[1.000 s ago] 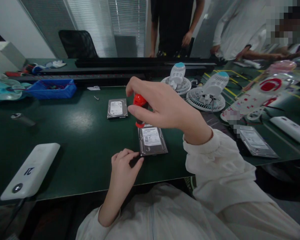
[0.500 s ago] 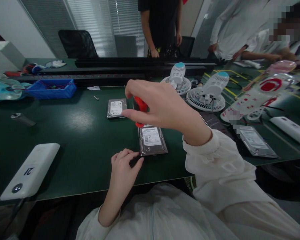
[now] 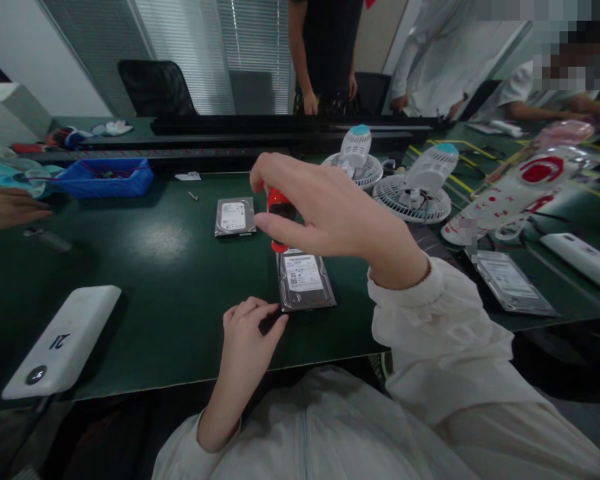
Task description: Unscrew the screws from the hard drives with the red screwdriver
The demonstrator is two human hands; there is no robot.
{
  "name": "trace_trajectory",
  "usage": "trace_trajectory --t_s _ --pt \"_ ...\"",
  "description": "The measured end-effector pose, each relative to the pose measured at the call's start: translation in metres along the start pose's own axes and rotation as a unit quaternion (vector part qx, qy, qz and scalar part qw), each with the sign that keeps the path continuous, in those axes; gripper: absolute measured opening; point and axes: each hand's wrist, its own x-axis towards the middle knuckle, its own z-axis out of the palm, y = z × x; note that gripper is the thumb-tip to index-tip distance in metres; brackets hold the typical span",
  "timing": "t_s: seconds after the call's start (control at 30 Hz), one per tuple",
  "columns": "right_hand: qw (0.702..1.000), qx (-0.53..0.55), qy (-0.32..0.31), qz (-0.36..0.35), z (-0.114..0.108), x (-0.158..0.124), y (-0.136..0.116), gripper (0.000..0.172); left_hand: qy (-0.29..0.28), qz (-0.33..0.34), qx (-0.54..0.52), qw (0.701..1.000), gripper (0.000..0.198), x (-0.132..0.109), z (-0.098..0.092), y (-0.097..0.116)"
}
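My right hand (image 3: 320, 210) is curled around the red and black handle of a screwdriver (image 3: 281, 217), held over the far end of a hard drive (image 3: 306, 279). The handle stands roughly upright; its tip is hidden from me. At the drive's near left corner, my left hand (image 3: 253, 327) pinches the edge with thumb and forefinger. This drive lies flat, its white label facing up. A second hard drive (image 3: 234, 217) rests just beyond it to the left, also label up.
A blue bin (image 3: 105, 179) and a small screw (image 3: 193, 197) lie farther back. Another person's hand (image 3: 13, 208) reaches in from the left, above a metal cylinder (image 3: 47, 239). White power bank (image 3: 63, 340) at front left; fan (image 3: 413, 197), bottle (image 3: 525, 180) and another drive (image 3: 513, 283) on the right.
Another person's hand has entered at the left edge. My right thumb has shifted slightly right against the screwdriver handle. My left hand and the drives stay put; people behind have shifted.
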Motion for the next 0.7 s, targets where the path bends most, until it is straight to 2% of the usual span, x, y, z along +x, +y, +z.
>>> trace_trajectory --t_s 0.1,0.17,0.23,0.4,0.5,0.63,0.7 --pt "0.997 0.051 -0.007 -0.059 -0.0015 -0.0015 0.003 0.024 0.001 -0.004 0.001 1.0 0.009 0.0003 0.0001 -0.0005" --pt "0.995 0.071 -0.008 -0.072 -0.0006 -0.0006 0.003 0.022 0.0 -0.003 0.0 1.0 0.009 0.0007 0.0002 -0.0008" --pt "0.997 0.057 -0.003 -0.052 0.0012 0.0014 0.0017 0.022 -0.001 0.0 -0.001 1.0 0.009 0.001 0.0001 -0.001" --pt "0.999 -0.016 -0.002 0.032 0.0025 0.0037 -0.0017 0.039 -0.001 0.002 0.003 1.0 0.01 0.0007 -0.0006 -0.0005" --pt "1.0 -0.006 -0.006 0.026 0.0 0.0025 -0.0008 0.031 0.0 0.002 0.001 1.0 0.01 0.0004 -0.0007 -0.0004" --pt "0.998 0.053 -0.003 -0.04 -0.0005 0.002 0.0025 0.02 0.002 0.001 0.002 1.0 0.01 0.0001 -0.0002 -0.0006" --pt "0.997 0.064 0.004 -0.051 0.001 0.0028 0.0031 0.017 0.0 0.002 0.003 1.0 0.01 -0.0001 -0.0001 -0.0006"
